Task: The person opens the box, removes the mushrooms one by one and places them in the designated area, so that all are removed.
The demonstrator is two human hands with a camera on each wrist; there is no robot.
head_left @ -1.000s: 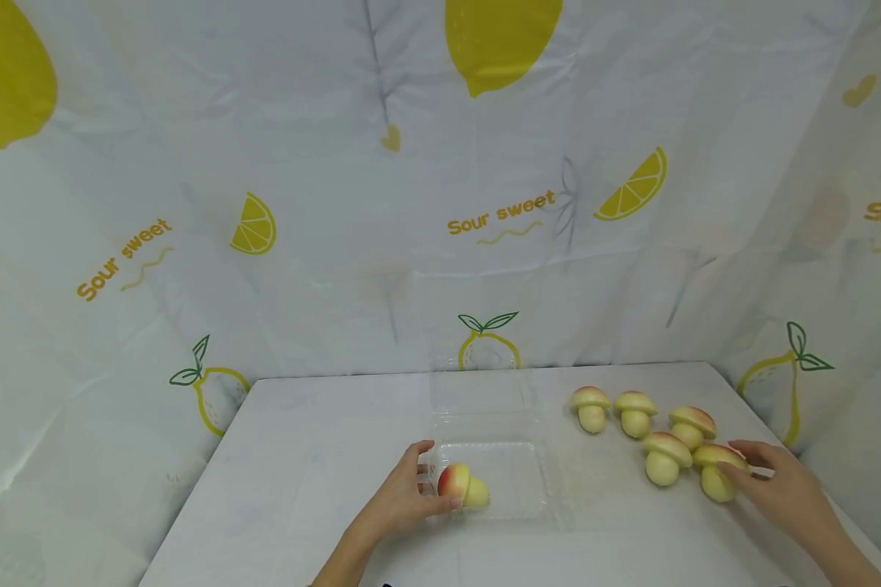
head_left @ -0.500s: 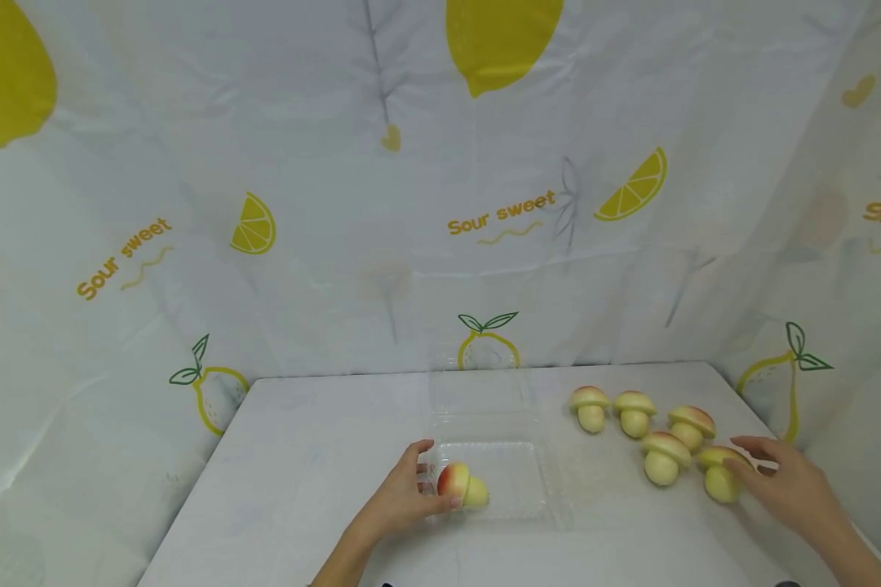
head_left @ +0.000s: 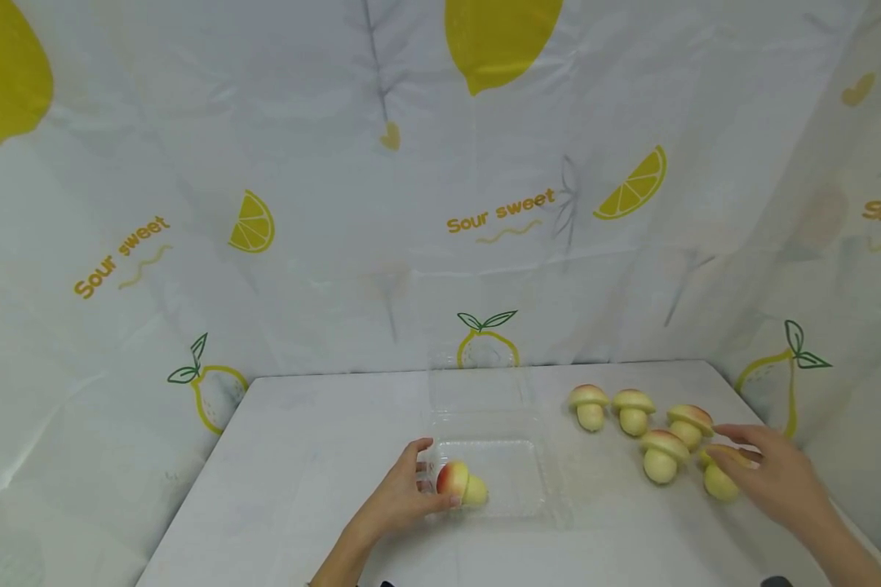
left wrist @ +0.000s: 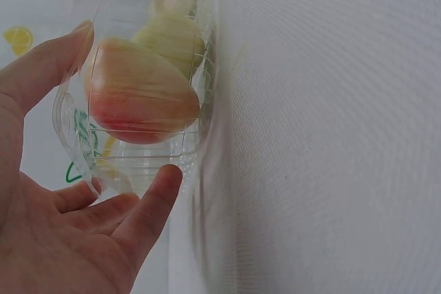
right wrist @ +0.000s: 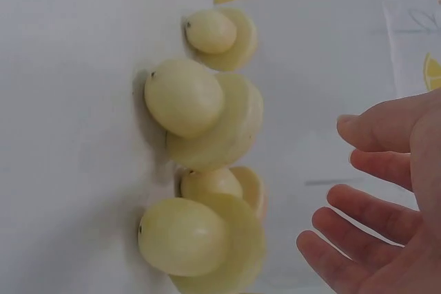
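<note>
My left hand (head_left: 399, 496) holds the left end of a clear plastic clamshell box (head_left: 517, 477), thumb on one side and fingers on the other. A toy mushroom (head_left: 451, 479) with a red-blushed cap lies on its side in that box; its cap faces my palm in the left wrist view. My right hand (head_left: 774, 477) hovers over the nearest loose mushroom (head_left: 721, 486), overlapping its cap in the head view. In the right wrist view, that hand's fingers (right wrist: 372, 211) are spread and relaxed, with a gap between them and the pale mushrooms (right wrist: 182, 235).
Several more mushrooms stand cap-up at the right, among them a front one (head_left: 662, 458) and a back left one (head_left: 590, 408). The box's transparent lid (head_left: 480, 390) stands open behind its base. A lemon-print curtain (head_left: 338, 244) rises behind the white table (head_left: 316, 456).
My right hand has eased off the nearest mushroom, then come back left over it; that mushroom has shifted slightly right. The left hand and box have stayed in place.
</note>
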